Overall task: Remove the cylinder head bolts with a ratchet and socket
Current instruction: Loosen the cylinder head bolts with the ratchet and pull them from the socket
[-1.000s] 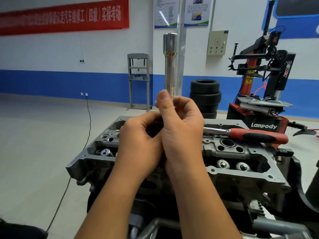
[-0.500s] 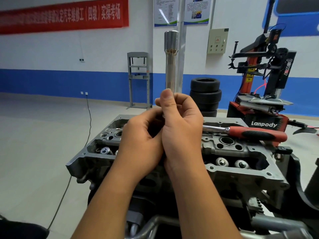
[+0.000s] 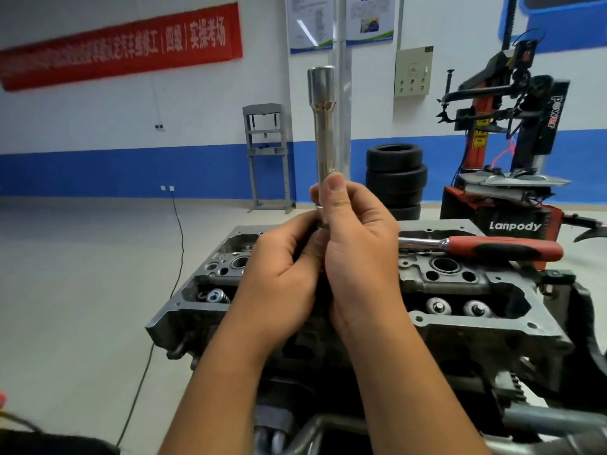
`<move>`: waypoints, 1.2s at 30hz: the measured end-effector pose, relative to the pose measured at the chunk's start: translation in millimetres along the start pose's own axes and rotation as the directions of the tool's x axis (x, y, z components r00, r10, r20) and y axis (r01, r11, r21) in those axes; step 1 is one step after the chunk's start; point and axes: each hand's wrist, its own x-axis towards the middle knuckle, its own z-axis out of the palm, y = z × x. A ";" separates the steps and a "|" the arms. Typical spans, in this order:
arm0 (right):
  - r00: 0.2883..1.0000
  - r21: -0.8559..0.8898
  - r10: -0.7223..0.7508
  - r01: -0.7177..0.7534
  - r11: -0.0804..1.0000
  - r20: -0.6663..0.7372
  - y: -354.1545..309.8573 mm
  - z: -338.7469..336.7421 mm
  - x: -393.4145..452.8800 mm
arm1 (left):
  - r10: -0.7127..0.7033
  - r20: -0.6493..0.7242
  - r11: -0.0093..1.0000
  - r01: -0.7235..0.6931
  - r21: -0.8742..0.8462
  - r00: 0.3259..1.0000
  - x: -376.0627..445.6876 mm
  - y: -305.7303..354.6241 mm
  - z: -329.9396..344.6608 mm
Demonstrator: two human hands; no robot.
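your left hand and right hand, both clamped on long chrome socket extension, axis upright above grey cylinder head. red-handled ratchet lies rightward on head, nearer right hand.

Single head-worn wide-angle view, forward and slightly down, close above the cylinder head, workshop wall beyond.

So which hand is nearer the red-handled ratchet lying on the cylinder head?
Right. The right hand is directly beside the ratchet, hiding its head end, and grips the long socket. The left hand sits on its far side.
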 end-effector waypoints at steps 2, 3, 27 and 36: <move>0.999 0.008 0.032 -0.033 0.999 0.027 -0.4 0.4 -0.7 | 0.000 -0.079 1.000 0.001 0.011 0.997 0.6 -1.3 0.3; 0.998 0.018 0.037 -0.038 0.999 0.041 -0.4 0.7 -1.3 | 0.010 -0.127 0.999 -0.005 0.038 0.992 0.2 -2.1 2.2; 1.000 -0.009 -0.029 0.029 1.000 0.007 2.1 2.0 -1.1 | 0.013 -0.145 0.990 0.008 0.140 0.989 -1.4 -0.7 2.0; 0.999 -0.041 -0.032 0.032 0.999 0.002 0.8 -0.9 -2.1 | -0.003 -0.153 0.997 0.015 0.078 0.988 -2.5 1.9 3.8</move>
